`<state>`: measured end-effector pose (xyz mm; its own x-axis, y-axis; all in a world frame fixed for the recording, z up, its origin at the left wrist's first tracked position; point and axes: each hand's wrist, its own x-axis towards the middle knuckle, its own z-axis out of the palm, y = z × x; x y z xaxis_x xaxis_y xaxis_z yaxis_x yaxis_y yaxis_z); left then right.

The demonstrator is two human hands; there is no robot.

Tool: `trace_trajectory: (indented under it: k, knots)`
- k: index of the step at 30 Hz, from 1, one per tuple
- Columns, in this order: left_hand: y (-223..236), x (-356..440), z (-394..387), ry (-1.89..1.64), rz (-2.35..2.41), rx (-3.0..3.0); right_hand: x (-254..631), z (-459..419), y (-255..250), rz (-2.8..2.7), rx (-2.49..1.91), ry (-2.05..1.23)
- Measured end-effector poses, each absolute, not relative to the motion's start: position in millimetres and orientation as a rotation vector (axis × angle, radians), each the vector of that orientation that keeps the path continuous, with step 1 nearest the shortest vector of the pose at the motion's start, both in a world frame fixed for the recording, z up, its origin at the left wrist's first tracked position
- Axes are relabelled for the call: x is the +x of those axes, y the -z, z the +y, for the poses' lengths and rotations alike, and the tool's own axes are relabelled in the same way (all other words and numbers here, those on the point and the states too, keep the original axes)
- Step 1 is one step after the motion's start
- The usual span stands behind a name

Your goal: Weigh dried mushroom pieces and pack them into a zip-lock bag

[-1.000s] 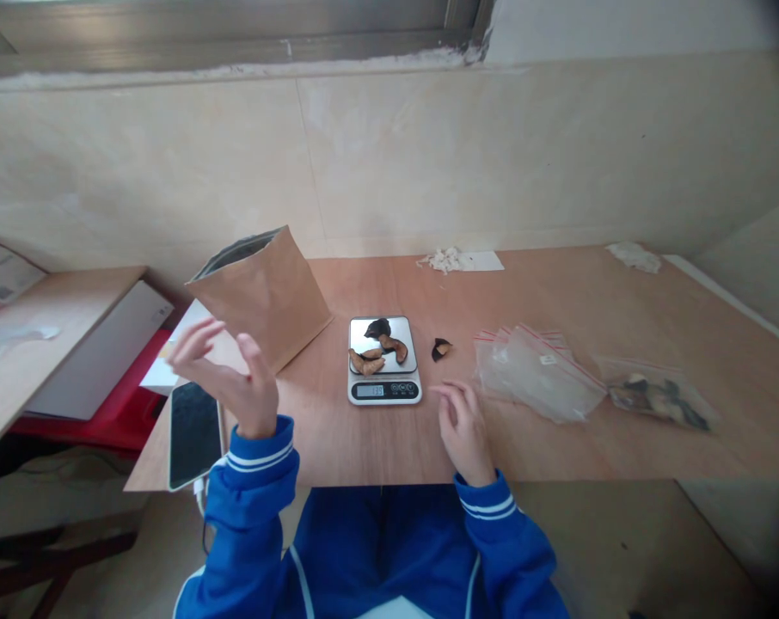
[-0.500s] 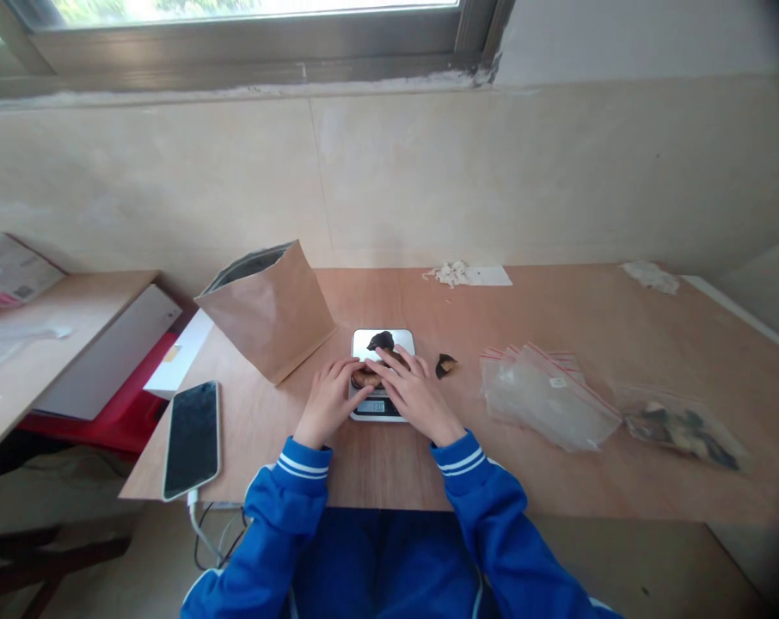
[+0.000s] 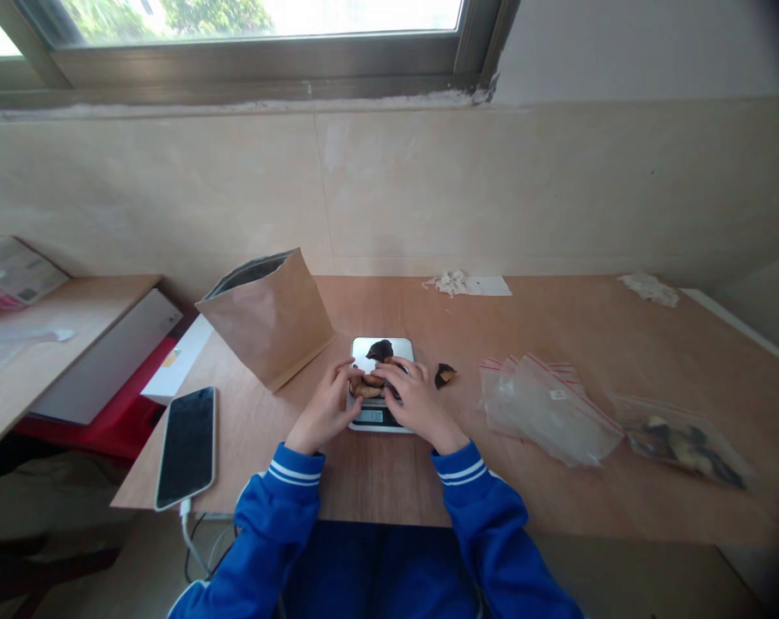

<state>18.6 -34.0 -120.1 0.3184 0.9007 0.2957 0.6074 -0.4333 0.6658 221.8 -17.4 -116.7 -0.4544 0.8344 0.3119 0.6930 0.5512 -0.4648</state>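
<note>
A small digital scale (image 3: 402, 347) with a lit display lies on the table in front of me. On its plate are wrinkled brown dried pieces (image 3: 366, 389) and, farther back, a dark dried piece (image 3: 380, 350). My left hand (image 3: 328, 397) curls its fingers against the brown pieces from the left, thumb near the display. From the right, my right hand (image 3: 417, 397) bends over the same pieces, its fingertips touching them. Fingers partly cover the pieces. Another dark and tan piece (image 3: 445, 376) rests on the table right of the scale.
An open brown paper bag (image 3: 270, 327) stands left of the scale. A phone (image 3: 187, 449) on a charging cable lies near the left edge. To the right are clear zip bags (image 3: 544, 413) and a filled zip bag (image 3: 686, 443). White scraps (image 3: 450, 282) sit by the wall.
My right hand's fingers have drawn back toward me and bent more, uncovering more of the brown pieces. My left hand has shifted slightly left. The view has tilted up slightly.
</note>
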Motion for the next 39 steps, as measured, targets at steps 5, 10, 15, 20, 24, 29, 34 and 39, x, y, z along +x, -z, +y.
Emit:
trace_trajectory:
  k: [5, 10, 15, 20, 24, 29, 34, 39]
  knots:
    - [122.2, 20.0, -25.8, -0.921, 1.294, 2.149, 222.8, -14.0, 124.9, -2.196, -1.245, -0.414]
    - [130.1, 20.8, -10.5, -0.908, 1.283, 2.172, 223.4, -14.2, 138.2, -2.042, -1.210, -0.435]
    - [109.5, 20.3, -18.2, -1.026, 1.411, 2.358, 221.5, -23.0, 140.1, -1.981, -1.206, -0.438]
    - [36.3, 7.5, -28.7, -1.943, 1.936, 2.174, 228.6, -36.7, 130.1, -1.921, -1.268, -0.321]
    - [-21.6, -22.5, -13.5, -2.286, 2.343, 1.816, 243.8, -52.7, 126.9, -1.811, -1.321, -0.263]
    - [-41.3, -57.6, 15.3, -1.583, 2.489, 1.721, 244.2, -74.5, 118.9, -1.740, -1.301, -0.237]
    - [-37.3, -50.1, -4.5, -1.190, 2.520, 1.574, 206.7, -88.6, 85.5, -1.889, -1.152, -0.259]
    - [-33.1, -29.4, -61.1, -0.960, 2.120, 1.742, 160.2, -94.3, 52.9, -2.089, -0.986, -0.115]
